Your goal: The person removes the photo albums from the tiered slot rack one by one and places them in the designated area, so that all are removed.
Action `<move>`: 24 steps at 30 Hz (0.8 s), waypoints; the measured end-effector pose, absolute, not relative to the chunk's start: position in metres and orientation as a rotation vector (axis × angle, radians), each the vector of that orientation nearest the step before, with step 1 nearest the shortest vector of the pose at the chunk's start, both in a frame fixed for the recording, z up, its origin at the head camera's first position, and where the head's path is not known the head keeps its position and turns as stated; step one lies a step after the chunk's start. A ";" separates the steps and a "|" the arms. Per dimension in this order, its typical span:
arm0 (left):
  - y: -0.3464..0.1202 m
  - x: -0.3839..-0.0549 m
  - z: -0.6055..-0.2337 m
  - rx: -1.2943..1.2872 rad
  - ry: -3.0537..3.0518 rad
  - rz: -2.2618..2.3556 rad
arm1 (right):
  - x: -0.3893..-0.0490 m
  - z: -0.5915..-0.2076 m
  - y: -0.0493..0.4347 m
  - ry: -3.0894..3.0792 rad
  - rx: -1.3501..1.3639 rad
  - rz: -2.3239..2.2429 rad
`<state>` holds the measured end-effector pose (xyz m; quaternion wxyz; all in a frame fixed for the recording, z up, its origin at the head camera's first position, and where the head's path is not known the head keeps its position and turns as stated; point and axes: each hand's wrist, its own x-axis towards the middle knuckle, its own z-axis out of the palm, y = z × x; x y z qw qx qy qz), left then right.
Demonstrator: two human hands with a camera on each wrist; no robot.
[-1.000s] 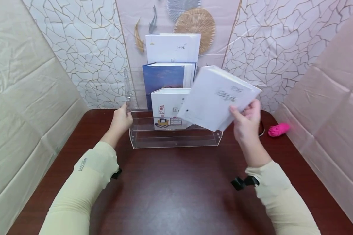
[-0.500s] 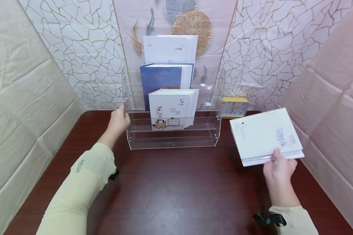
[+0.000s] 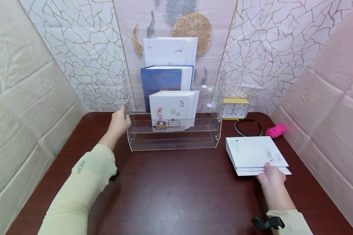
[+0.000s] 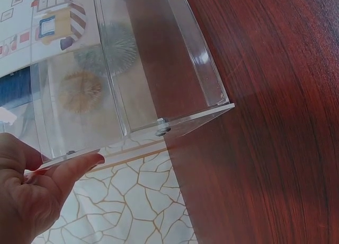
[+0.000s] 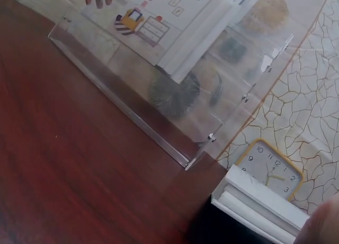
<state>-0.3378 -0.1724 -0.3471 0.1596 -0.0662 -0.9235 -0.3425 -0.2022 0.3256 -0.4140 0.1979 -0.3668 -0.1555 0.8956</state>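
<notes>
Head: the right hand [image 3: 272, 178] pinches a white hardcover book [image 3: 253, 151], lower fingers hidden, at the reddish-brown wooden table [image 3: 176, 189]'s right; the left hand [image 3: 119, 121] grips a clear acrylic rack [image 3: 173, 143]. Left wrist: hand cut off. Right wrist: book hides part of a yellow-framed clock [image 5: 273, 170]; gold-veined white backdrop [image 5: 312, 116].

Far right, I see a yellow-framed white clock [image 3: 235, 109], a dark curved headband [image 3: 238, 132] and a bright-pink bundle [image 3: 276, 131].

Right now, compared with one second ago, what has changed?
The right hand, still gripping the white book, has carried it away from the rack, rightward and down toward the table, uncovering the clock. The left hand still holds the rack; its three books stayed.
</notes>
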 end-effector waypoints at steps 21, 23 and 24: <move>-0.171 -0.334 -0.353 -0.183 -2.645 -0.971 | -0.206 -0.412 0.316 -1.048 -1.153 2.331; -0.172 -0.334 -0.353 -0.182 -2.647 -0.968 | -0.204 -0.408 0.319 -1.032 -1.127 2.428; -0.172 -0.334 -0.352 -0.180 -2.649 -0.966 | -0.203 -0.406 0.320 -1.023 -1.122 2.473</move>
